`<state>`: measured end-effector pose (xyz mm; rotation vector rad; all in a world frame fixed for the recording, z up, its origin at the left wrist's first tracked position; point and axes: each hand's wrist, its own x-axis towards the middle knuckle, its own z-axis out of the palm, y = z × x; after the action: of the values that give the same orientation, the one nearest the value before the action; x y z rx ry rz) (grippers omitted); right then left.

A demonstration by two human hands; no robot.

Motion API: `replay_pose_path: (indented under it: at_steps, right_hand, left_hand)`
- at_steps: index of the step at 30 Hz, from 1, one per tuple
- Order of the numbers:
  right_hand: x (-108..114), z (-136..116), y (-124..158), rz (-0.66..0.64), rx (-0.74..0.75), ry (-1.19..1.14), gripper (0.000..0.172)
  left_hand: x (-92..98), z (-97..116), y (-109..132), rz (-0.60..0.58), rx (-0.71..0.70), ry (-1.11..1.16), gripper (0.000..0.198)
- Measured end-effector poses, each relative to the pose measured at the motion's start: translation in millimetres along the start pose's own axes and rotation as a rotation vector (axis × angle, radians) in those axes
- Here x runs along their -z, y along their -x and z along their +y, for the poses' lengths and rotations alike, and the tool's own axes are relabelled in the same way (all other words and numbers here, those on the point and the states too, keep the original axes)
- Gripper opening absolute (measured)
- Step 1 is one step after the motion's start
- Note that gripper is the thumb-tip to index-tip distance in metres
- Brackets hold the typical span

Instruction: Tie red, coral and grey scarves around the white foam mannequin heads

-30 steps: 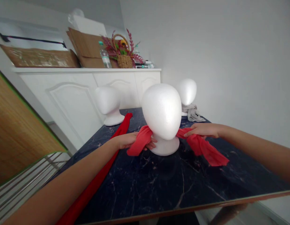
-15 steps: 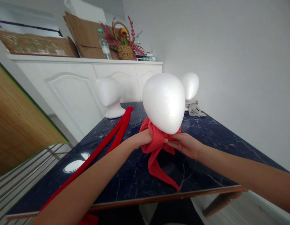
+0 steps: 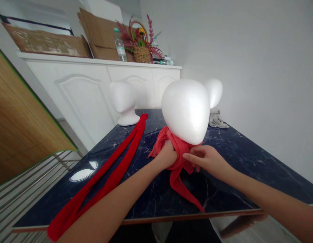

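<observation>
A white foam head (image 3: pixel 185 109) stands near the middle of the dark blue table, with a coral red scarf (image 3: pixel 183 148) wrapped around its neck. One tail of the scarf hangs toward the table's front edge. My left hand (image 3: pixel 168 155) is at the left of the wrap, its fingers tucked into the folds and hidden. On the right, my right hand (image 3: pixel 205 158) has its thumb and bent fingers on the cloth below the foam head's chin. A long bright red cloth (image 3: pixel 121 162) lies to the left, partly behind my left forearm.
A second foam head (image 3: pixel 124 101) stands back left, a third (image 3: pixel 214 92) back right beside a grey cloth (image 3: pixel 217 119). Behind the marble-patterned table (image 3: pixel 247 168) is a white cabinet (image 3: pixel 80 98) bearing cardboard, a bottle (image 3: pixel 120 47) and a flower basket (image 3: pixel 142 54).
The view has shifted, so most things appear further right. My left hand has sunk its fingers into the folds from the front. My right hand's thumb has moved onto the front of the scarf.
</observation>
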<state>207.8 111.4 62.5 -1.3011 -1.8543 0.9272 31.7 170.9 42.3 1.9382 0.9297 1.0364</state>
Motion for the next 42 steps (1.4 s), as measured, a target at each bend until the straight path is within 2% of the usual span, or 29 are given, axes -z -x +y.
replay_pose_path:
  at_steps: [2,6,9,14,17,20,24,27,31,33,35,37,39,40,42]
  right_hand:
    - [-9.7,-1.2,-2.7,0.008,0.036,0.063,0.047]
    - [-11.8,4.6,-9.6,-0.037,-0.011,-0.038,0.039]
    - [6.3,11.6,-11.1,0.042,-0.025,0.071,0.029]
    - [46.0,23.5,-14.7,0.167,0.064,0.417,0.019]
    - [58.5,28.2,-21.4,0.214,0.1,0.556,0.014]
    - [61.6,29.9,-28.1,0.273,0.153,0.707,0.01]
    - [57.5,35.5,-32.9,0.322,0.199,0.793,0.007]
    - [52.2,46.5,-36.2,0.314,0.116,0.555,0.014]
    - [44.7,61.6,-42.8,0.247,0.046,0.309,0.036]
    - [40.9,63.6,-45.3,0.254,0.072,0.293,0.048]
    - [37.6,60.6,-46.0,0.28,0.104,0.4,0.053]
    - [35.7,53.9,-45.1,0.288,0.106,0.582,0.042]
    - [35.4,46.4,-43.7,0.276,0.077,0.71,0.031]
    - [35.7,43.2,-43.5,0.273,0.063,0.737,0.028]
    - [36.7,38.5,-44.9,0.271,0.048,0.764,0.026]
  left_hand:
    - [-3.8,0.2,3.7,-0.003,0.021,0.02,0.04]
    - [-0.5,4.0,8.1,-0.076,0.062,0.112,0.031]
    - [11.6,11.4,8.3,-0.176,0.154,0.25,0.028]
    - [36.1,18.7,5.8,-0.317,0.511,0.327,0.029]
    - [46.2,20.0,4.2,-0.423,0.595,0.419,0.028]
    - [49.7,20.3,4.7,-0.478,0.643,0.477,0.028]
    - [38.4,18.9,12.3,-0.419,0.724,0.566,0.026]
    - [19.4,19.3,26.1,-0.29,0.759,0.646,0.025]
    - [-4.8,26.2,51.7,-0.188,0.637,0.881,0.025]
    - [-12.7,31.0,62.3,-0.224,0.63,1.035,0.022]
    - [-18.3,34.6,68.8,-0.327,0.706,1.177,0.018]
    - [-23.2,35.8,71.6,-0.493,0.767,1.291,0.027]
    - [-28.8,34.3,72.9,-0.634,0.763,1.364,0.038]
    - [-31.9,33.0,74.0,-0.659,0.748,1.398,0.041]
    - [-38.3,30.1,77.8,-0.607,0.719,1.471,0.043]
